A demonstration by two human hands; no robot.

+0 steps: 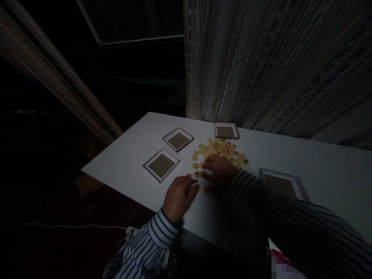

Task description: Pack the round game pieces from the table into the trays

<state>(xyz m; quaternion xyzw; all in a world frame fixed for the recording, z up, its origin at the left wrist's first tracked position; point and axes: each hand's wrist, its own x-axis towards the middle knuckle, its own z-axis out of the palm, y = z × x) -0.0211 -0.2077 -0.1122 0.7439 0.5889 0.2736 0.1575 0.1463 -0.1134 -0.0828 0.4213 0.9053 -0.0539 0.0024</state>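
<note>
I've got round discs (pixel 222 145) lying mostly flat on the white table (pixel 116 155), in a loose pile just beyond the R hand (pixel 216 168); outlines are circular, so length & width match & no edge points any one way; a few at the pile's middle overlap & look slightly tilted. Nearer me, a short row of discs (pixel 197 174) runs sideways b/w the two hands, faces up; one more disc (pixel 198 188) sits right at the L hand (pixel 179 195) thumb, & a red-marked disc (pixel 207 190) lies just on the near side of the R fingers.

Writing: single chars, some black, some red, on the upturned faces; too small & dim for me to read; other discs show plain tops.

L hand: fingers bent, thumb apart from them; can't tell if it grips the disc there; R hand: fingers curled down at the row's end; can't tell if it has a disc.

Containers: four shallow trays w/ brown floors & pale inner walls; grey-rimmed tray (pixel 161 165) beyond & left of L hand, brown-rimmed tray (pixel 178 140) farther out, far tray (pixel 226 131) beyond the pile, right-hand tray (pixel 280 185) beside the R forearm, partly hidden by it.
</note>
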